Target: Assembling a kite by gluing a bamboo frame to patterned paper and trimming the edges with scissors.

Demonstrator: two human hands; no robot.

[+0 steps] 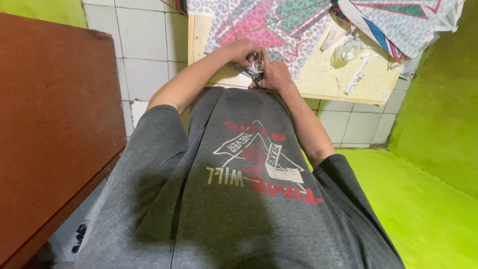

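Head view, left hand (pixel 242 52): my fingers are curled shut around a small dark-and-light object (pixel 257 69), too small to identify.
Head view, right hand (pixel 275 75): my fingers are closed on the same object, touching my left hand.
Object position: over the near edge of the pale wooden board (pixel 326 79).
Surroundings: patterned fabric (pixel 279 25) lies on the board; a clear glass (pixel 348 50) stands well apart.

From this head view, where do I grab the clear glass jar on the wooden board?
Take the clear glass jar around its round body, coming from above on the near, open side. Patterned fabric crowds its far side, and paper strips lie close beside it. Whether it stands upright is unclear.
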